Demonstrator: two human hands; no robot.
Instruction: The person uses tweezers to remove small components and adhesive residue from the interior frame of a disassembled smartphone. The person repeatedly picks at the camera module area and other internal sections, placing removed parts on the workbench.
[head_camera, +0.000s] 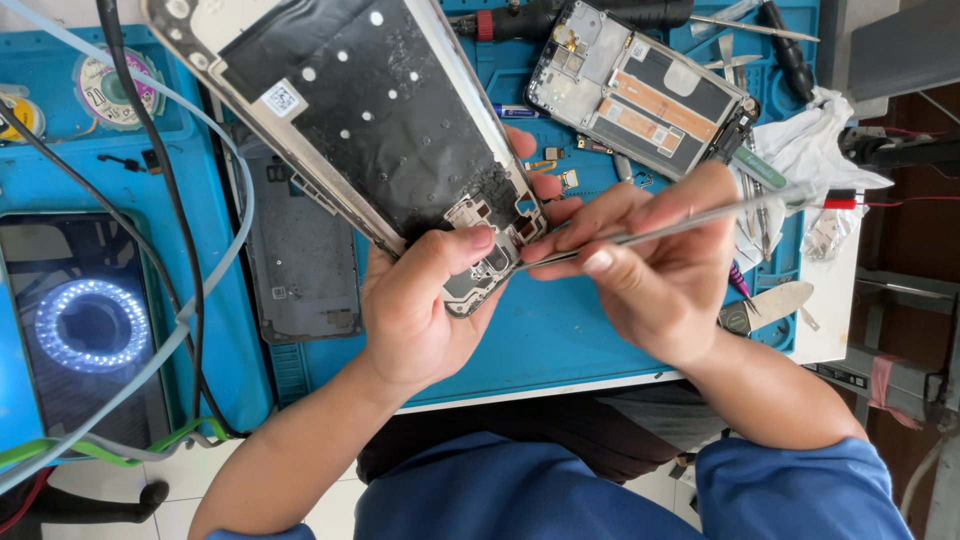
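My left hand (415, 305) grips the lower end of an opened phone frame (350, 110), held tilted above the blue work mat (560, 340); its dark inner side with small white dots faces up. My thumb presses on the frame's bottom corner. My right hand (650, 265) holds thin metal tweezers (680, 225), their tip touching the frame's bottom edge next to my left thumb. Both forearms come from blue sleeves at the bottom of the view.
A second opened phone body (640, 85) lies on the mat at the upper right. A grey back cover (300, 260) lies left of my hand. White cloth (810, 150), small tools, cables (185, 300) and a glowing ring light (90, 325) surround the mat.
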